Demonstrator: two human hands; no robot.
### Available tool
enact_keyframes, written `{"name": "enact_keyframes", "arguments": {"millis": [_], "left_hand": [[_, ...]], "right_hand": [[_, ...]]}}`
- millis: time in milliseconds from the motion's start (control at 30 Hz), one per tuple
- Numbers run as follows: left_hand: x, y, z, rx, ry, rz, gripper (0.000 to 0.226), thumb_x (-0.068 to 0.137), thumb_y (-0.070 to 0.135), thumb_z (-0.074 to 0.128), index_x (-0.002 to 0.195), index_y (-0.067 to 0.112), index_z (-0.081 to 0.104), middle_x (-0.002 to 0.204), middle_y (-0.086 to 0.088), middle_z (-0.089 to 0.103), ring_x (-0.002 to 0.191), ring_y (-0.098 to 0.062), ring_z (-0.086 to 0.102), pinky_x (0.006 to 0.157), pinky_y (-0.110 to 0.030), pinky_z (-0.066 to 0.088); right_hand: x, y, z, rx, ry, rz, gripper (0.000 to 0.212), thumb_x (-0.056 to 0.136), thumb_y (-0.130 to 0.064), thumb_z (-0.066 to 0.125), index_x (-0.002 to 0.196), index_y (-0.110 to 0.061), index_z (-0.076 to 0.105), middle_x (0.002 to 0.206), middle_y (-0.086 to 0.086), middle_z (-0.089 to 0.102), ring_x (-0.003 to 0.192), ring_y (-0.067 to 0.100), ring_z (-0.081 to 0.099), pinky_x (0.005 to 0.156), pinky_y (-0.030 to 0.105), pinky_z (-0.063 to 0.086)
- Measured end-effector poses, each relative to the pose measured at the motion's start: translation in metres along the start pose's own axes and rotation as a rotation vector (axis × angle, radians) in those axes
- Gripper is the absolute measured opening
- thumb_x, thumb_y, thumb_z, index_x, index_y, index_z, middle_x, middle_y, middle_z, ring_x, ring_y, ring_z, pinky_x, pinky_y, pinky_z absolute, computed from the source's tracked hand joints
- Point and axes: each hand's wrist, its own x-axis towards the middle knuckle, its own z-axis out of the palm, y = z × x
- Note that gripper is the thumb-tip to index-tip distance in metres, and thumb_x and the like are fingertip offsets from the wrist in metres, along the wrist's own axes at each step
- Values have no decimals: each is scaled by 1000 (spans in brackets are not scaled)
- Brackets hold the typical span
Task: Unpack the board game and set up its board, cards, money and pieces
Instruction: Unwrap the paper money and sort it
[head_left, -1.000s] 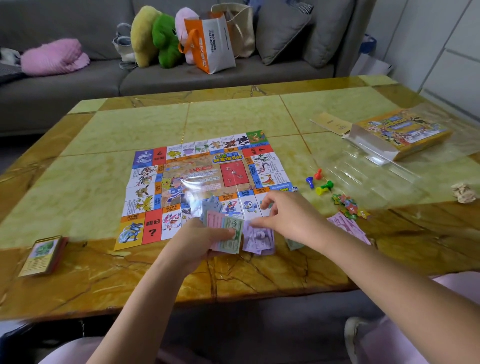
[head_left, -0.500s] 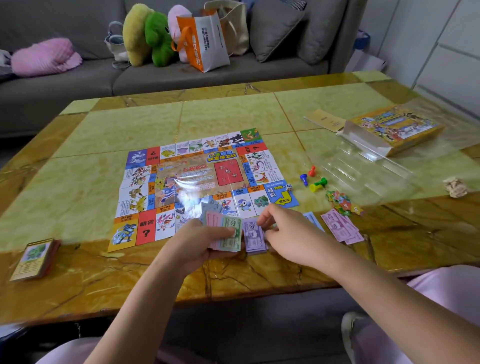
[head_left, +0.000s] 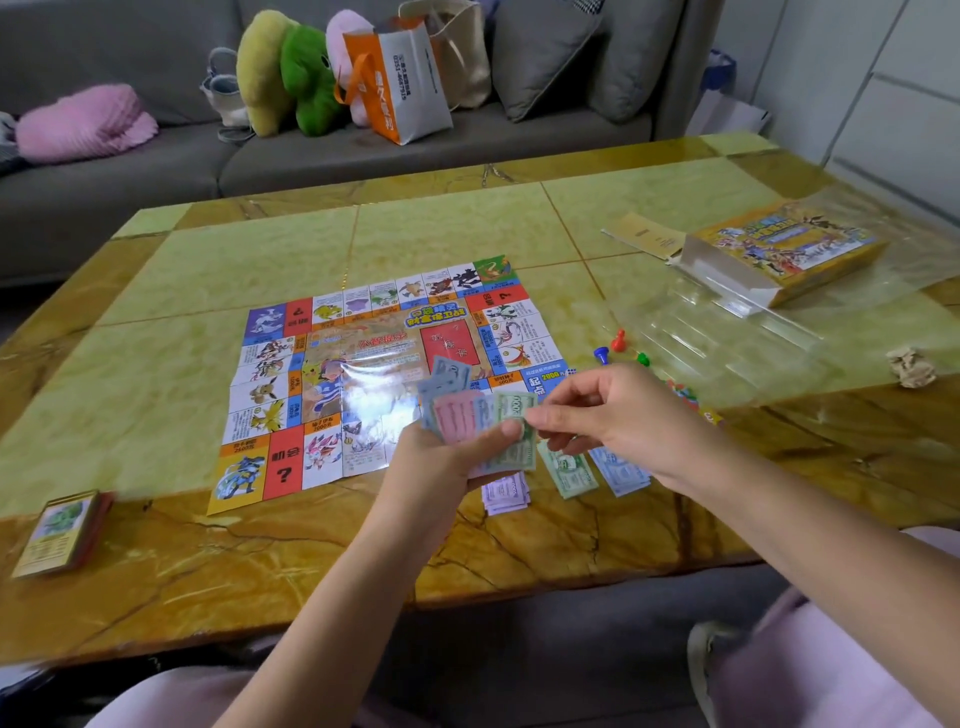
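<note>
Step in hand: sorting money. Left hand (head_left: 441, 460) grips a fan of blue, pink and green paper play notes (head_left: 457, 415) over the colourful paper game board (head_left: 332, 364). Right hand (head_left: 613, 415) pinches its outer green note (head_left: 515, 408). Next, likely: draw it free and lay it on the green note pile (head_left: 569, 467) on the marble tabletop (head_left: 571, 545).

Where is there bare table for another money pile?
Bare: left of the board, beyond the card deck, and the strip between board and sofa. Crowded: right of the board, with pawns, plastic wrap, box and money piles.
</note>
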Motion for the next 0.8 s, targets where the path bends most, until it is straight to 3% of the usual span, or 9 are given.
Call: {"name": "enact_keyframes", "arguments": {"millis": [133,267,400,600,800], "left_hand": [[4,-2,11,-16,-52,-26,28,67,12,71,93,2,66,89,-13,74,84,-25,72,73,-30,60],[10,0,17,-122,-38,-107,14,86,3,59,99,0,60,86,-13,74,76,-22,72,67,-30,60],[15,1,15,-107,11,-82,16,88,0,57,104,0,58,82,-9,75,74,-19,72,61,-25,59],[21,3,5,-170,80,-71,26,90,0,55,115,-4,55,91,-15,74,83,-23,73,63,-27,59],[22,1,8,-155,79,-85,18,89,-1,55,107,1,57,85,-13,75,77,-21,73,62,-29,60]], "right_hand": [[1,7,-9,-8,-2,-11,13,80,-20,73,78,-7,72,62,-1,69,62,9,66,60,19,53],[4,12,-20,-48,4,-29,13,85,-16,69,80,-3,70,59,-5,66,55,5,60,49,15,45],[7,13,-32,-135,-78,16,15,88,-15,66,76,-7,69,55,-7,64,50,2,56,48,16,43],[16,20,-35,-419,-143,89,18,80,-34,73,67,-22,70,60,-10,67,48,2,51,52,16,41],[22,22,-33,-598,-120,79,18,77,-39,76,71,-23,72,62,-10,67,53,1,54,51,13,39]]}}
